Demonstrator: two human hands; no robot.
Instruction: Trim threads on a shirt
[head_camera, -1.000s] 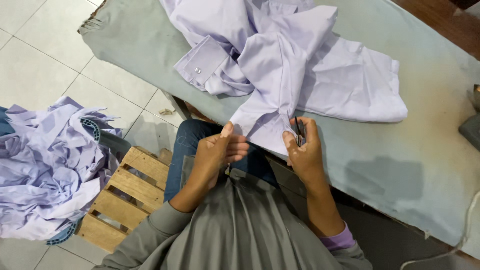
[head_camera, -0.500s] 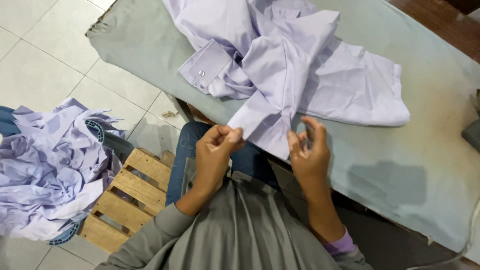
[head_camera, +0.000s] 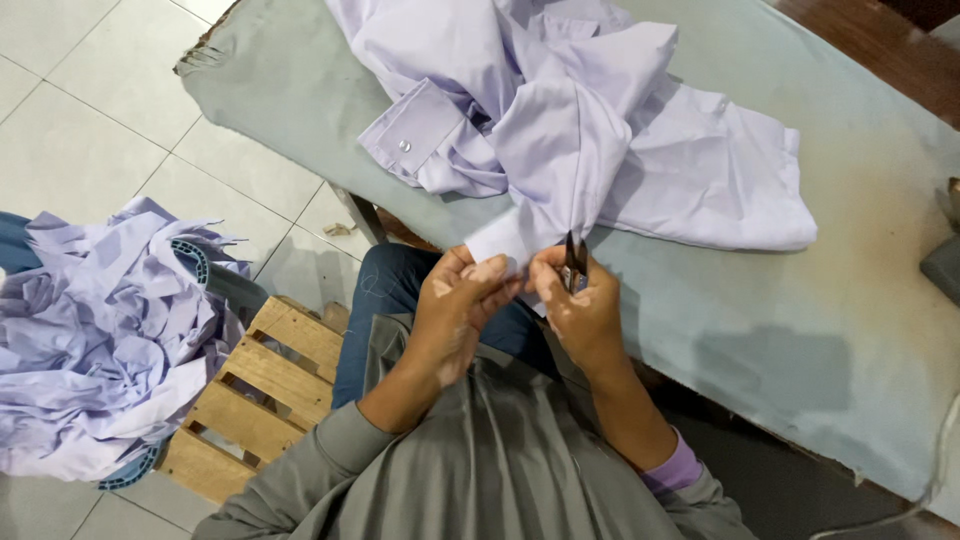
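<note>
We are seeing, at far left, a heap of lilac garments (head_camera: 95, 340) spilling over a basket beside a wooden pallet (head_camera: 250, 395), close enough to reach from the seat. Our left hand (head_camera: 455, 310) is pinching the hem of the lilac shirt (head_camera: 600, 140), pulling the edge taut off the grey table (head_camera: 800, 300) so it is sitting right under our eyes. Our right hand (head_camera: 580, 305) is closing around small dark snips (head_camera: 575, 262), blades pointing up at that edge. The shirt's 1 visible cuff button is facing up. We cannot make out any thread, and the snips' tips are partly buried in cloth.
</note>
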